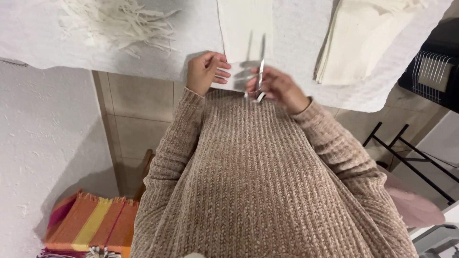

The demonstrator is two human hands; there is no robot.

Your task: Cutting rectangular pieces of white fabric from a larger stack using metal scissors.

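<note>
we see the left hand [204, 71] pinching the near edge of a cream fabric strip [245, 28] on the counter [296, 43] while the right hand [277, 88] grips open scissors [260, 71]; keeping the strip taut should steady our cut.

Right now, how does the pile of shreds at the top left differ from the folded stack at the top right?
The pile of shreds is loose, thin white strips lying tangled and scattered; the folded stack is whole cream sheets laid flat in neat layers. The shreds look whiter, the stack creamier. The shreds lie beyond the left hand, the stack beyond the right hand, which holds scissors. Both rest on the white table cover, untouched by either hand.
</note>
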